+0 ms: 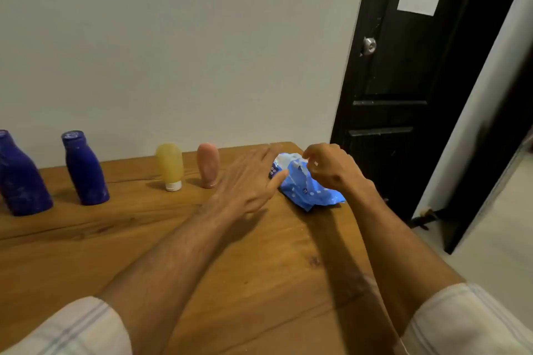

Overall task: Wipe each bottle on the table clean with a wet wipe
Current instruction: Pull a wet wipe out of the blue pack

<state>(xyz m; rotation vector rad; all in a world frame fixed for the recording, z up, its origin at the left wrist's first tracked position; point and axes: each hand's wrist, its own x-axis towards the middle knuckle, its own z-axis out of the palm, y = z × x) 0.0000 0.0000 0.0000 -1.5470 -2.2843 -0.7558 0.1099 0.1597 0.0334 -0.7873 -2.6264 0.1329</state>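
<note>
A blue wet-wipe pack (308, 184) lies crumpled near the table's far right corner. My left hand (251, 179) rests flat beside it, fingers spread, thumb touching the pack's left edge. Over the pack's top hovers my right hand (328, 167), fingers curled and pinching at its white flap; whether a wipe is held is unclear. Along the wall stand two dark blue bottles (85, 168) (20, 176), a yellow squeeze tube (170, 166) on its white cap, and a pink squeeze tube (208, 164).
The wooden table (202, 253) ends at its right edge close to a black door (403, 81) with a metal knob. A pale wall runs behind the bottles. Light floor shows at the right.
</note>
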